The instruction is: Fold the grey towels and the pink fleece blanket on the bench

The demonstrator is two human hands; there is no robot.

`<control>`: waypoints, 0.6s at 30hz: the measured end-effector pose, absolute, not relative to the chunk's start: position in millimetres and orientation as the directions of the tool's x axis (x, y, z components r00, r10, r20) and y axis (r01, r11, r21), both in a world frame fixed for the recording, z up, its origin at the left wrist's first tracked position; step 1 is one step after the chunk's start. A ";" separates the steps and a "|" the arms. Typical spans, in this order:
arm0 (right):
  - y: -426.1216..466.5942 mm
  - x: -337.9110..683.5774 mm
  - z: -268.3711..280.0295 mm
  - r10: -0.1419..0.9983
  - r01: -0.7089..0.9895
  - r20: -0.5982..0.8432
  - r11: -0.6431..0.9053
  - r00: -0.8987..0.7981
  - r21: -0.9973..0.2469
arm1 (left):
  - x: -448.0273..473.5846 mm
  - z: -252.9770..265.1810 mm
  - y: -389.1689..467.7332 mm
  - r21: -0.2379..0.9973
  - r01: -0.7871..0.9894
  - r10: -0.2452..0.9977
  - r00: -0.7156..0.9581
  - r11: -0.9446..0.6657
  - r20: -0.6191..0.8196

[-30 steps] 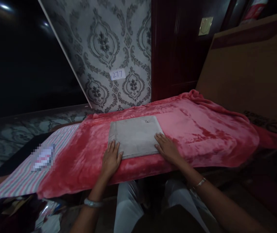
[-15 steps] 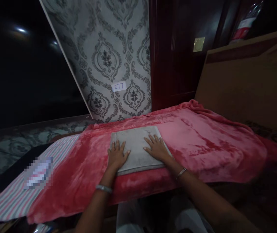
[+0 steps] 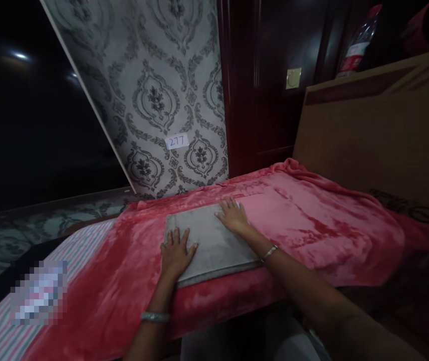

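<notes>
A flat grey folded cloth (image 3: pixel 210 245), soft-looking and roughly rectangular, lies on a red plush blanket (image 3: pixel 312 220). My left hand (image 3: pixel 177 253) rests on its left side with fingers spread. Toward its far right corner, my right hand (image 3: pixel 233 215) lies flat, fingers also apart. Neither hand grips anything. The far right corner of the cloth is partly covered by my right hand, and its underside is hidden.
A striped cloth (image 3: pixel 86 245) extends from under the blanket at left, with a blurred-out item (image 3: pixel 39 293) on it. Behind are patterned wallpaper with a "277" label (image 3: pixel 177 141) and a dark screen (image 3: pixel 41 125). At right, a bottle (image 3: pixel 357 47) stands by a cardboard box (image 3: pixel 372 130).
My right hand has slid across the grey cloth toward its far edge. My left hand stays on the left side. The whole view has shifted slightly.
</notes>
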State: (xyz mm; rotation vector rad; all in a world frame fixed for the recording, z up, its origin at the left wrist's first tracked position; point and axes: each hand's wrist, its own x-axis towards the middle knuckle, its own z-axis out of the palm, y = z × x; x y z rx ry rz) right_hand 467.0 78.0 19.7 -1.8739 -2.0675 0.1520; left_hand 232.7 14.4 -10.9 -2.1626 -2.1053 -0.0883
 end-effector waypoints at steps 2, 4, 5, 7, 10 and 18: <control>93.0 462.7 19.9 0.977 0.948 0.207 0.111 -0.049 -0.299 | 232.5 -11.7 14.9 -0.046 0.999 0.991 0.028 -0.022 0.130; 101.4 460.4 9.5 0.986 0.951 0.153 0.112 -0.070 -0.289 | 233.0 -11.6 14.2 -0.040 0.999 0.993 0.024 -0.019 0.120; 103.2 459.9 1.8 0.990 0.953 0.117 0.114 -0.084 -0.282 | 233.2 -11.6 13.3 -0.033 0.999 0.993 0.021 -0.018 0.113; 104.1 460.2 -14.3 0.992 0.956 0.075 0.119 -0.102 -0.270 | 233.0 -12.2 11.0 -0.016 1.000 0.995 0.016 -0.015 0.102; 105.3 461.5 -31.1 0.989 0.960 0.103 0.125 -0.102 -0.250 | 230.8 -10.6 9.3 0.021 1.000 0.997 0.012 -0.014 0.072; 112.9 459.7 -42.0 0.987 0.969 0.141 0.112 -0.083 -0.218 | 244.7 44.5 59.1 0.051 0.998 0.995 0.028 -0.033 0.099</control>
